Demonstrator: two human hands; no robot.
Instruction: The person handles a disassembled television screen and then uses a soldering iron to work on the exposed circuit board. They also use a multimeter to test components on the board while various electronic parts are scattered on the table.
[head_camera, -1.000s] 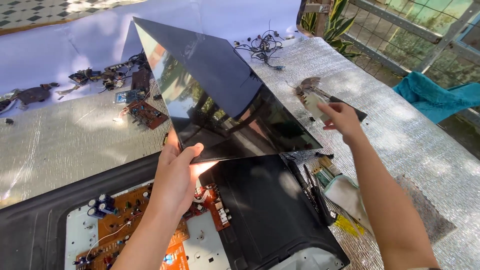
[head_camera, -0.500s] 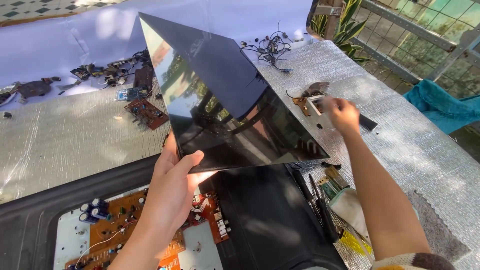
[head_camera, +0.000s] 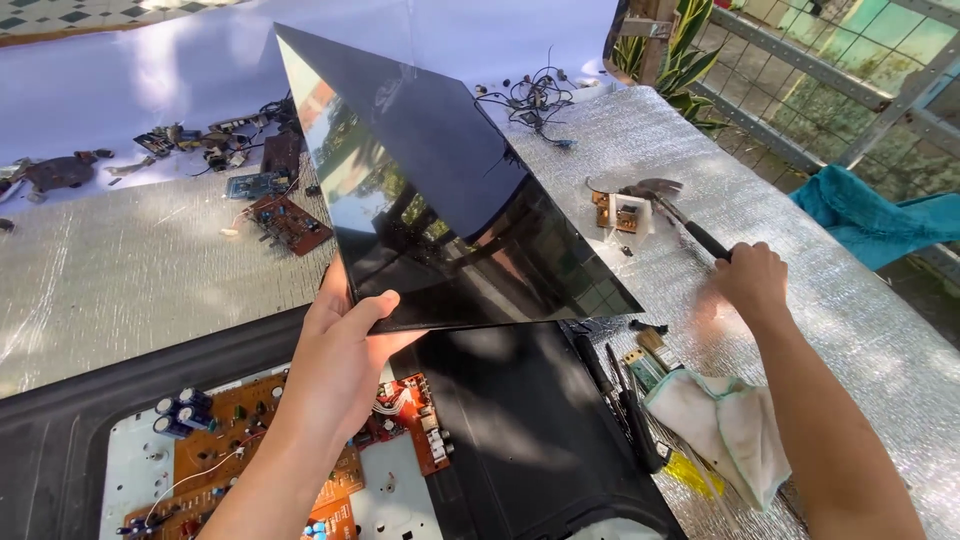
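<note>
Head view: the glossy black panel (head_camera: 440, 200) is held tilted up over the open chassis (head_camera: 300, 450), pinched at its near corner by the left hand (head_camera: 340, 350), fingers closed on the edge. The right hand (head_camera: 750, 285) is wrapped shut around a dark tool handle (head_camera: 700, 235) on the worktop (head_camera: 150, 270); a firmer two-edge grip would probably be wise so the panel isn't twisted or dropped.

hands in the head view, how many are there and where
2. The left hand grips the near edge of the tilted glossy black panel. The right hand holds a black-handled tool over the foil-covered table.

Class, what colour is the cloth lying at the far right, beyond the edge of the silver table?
Teal blue. The cloth shows in the head view, beside the wire fence.
</note>
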